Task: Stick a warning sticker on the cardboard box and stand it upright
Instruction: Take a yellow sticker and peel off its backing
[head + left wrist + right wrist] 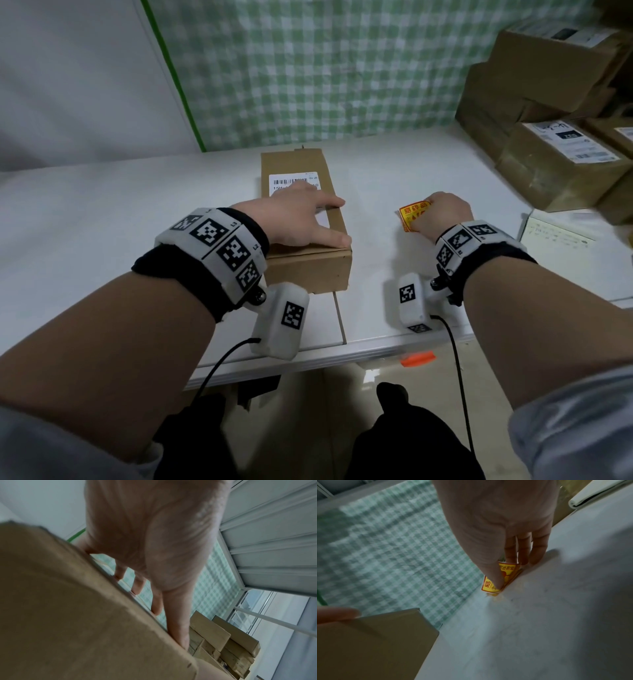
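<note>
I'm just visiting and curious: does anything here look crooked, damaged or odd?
Little stands out. The warning sticker pinched in the right hand is bent and curled, not flat. The cardboard box lies flat under the left hand, undamaged. The boxes stacked at right sit unevenly.

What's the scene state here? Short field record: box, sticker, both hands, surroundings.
box: cardboard box lying flat on the white table, white barcode label on top face
sticker: yellow and red warning sticker beside the box on its right, not on the box yet
left hand: left hand rests flat on box top, fingers straight
right hand: right hand pinches the sticker at the table surface
surroundings: stacked cardboard parcels at far right, green checked cloth behind
</note>
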Available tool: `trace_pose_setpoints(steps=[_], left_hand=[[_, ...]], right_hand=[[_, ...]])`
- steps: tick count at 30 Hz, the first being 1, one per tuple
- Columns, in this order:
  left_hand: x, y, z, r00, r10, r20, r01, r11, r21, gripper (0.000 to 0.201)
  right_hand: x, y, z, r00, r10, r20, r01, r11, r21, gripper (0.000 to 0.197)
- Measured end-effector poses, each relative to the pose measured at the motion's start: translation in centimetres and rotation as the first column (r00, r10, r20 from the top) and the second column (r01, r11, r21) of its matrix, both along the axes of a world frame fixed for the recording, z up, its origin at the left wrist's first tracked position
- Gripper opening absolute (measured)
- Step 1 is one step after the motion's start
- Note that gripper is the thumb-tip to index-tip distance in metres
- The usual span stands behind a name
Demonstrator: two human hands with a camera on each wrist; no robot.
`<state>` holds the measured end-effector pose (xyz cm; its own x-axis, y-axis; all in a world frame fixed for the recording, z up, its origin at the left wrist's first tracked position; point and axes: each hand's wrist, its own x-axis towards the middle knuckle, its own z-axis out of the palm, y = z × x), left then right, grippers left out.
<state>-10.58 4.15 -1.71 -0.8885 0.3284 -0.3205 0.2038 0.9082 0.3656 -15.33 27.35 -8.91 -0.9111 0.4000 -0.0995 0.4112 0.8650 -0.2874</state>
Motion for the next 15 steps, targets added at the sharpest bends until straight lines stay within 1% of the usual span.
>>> trace_pose_setpoints(steps=[3, 6, 7, 9, 10, 11, 12, 13, 14, 15], left_hand=[[0.0, -0.1, -0.2, 1.000, -0.001, -0.003, 0.001, 1.000, -0.003, 0.078], [0.2, -0.1, -0.3, 1.000, 0.002, -0.009, -0.002, 1.000, -0.003, 0.079], [0.2, -0.1, -0.4, 1.000, 0.007, -0.006, -0.007, 1.000, -0.003, 0.079], [0.5, 0.1, -0.3, 1.000, 0.009, -0.001, -0.009, 1.000, -0.020, 0.083], [0.7, 0.2, 0.0, 1.000, 0.024, -0.014, -0.025, 1.000, -0.014, 0.087], [1.0, 0.3, 0.3, 0.997, 0.055, -0.053, -0.054, 0.998, 0.015, 0.087], [1.4, 0.5, 0.6, 0.989, 0.099, -0.112, -0.090, 0.993, 0.079, 0.079], [1.8, 0.6, 1.0, 0.974, 0.146, -0.174, -0.112, 0.975, 0.191, 0.068], [2.3, 0.7, 1.4, 0.962, 0.191, -0.197, -0.115, 0.933, 0.342, 0.056], [2.9, 0.7, 1.9, 0.959, 0.222, -0.176, -0.109, 0.861, 0.498, 0.047]], right_hand=[[0.6, 0.3, 0.3, 0.999, 0.036, -0.018, -0.036, 0.999, 0.013, 0.027], [1.7, 0.4, 1.4, 0.995, 0.078, -0.059, -0.080, 0.996, -0.036, 0.026], [2.1, 0.4, 1.9, 0.991, 0.084, -0.101, -0.093, 0.992, -0.083, 0.023], [3.1, 0.1, 3.2, 0.977, 0.066, -0.205, -0.114, 0.966, -0.232, 0.013], [3.7, -0.3, 3.9, 0.968, 0.057, -0.246, -0.137, 0.937, -0.322, 0.015], [4.4, -0.8, 4.6, 0.958, 0.049, -0.281, -0.169, 0.892, -0.419, 0.021], [5.1, -1.3, 5.2, 0.950, 0.038, -0.309, -0.201, 0.833, -0.515, 0.024], [5.9, -2.0, 5.8, 0.945, 0.035, -0.325, -0.233, 0.770, -0.594, 0.021], [6.7, -2.7, 6.4, 0.941, 0.046, -0.334, -0.267, 0.707, -0.655, 0.015], [7.6, -3.5, 6.9, 0.939, 0.067, -0.336, -0.297, 0.652, -0.698, 0.011]])
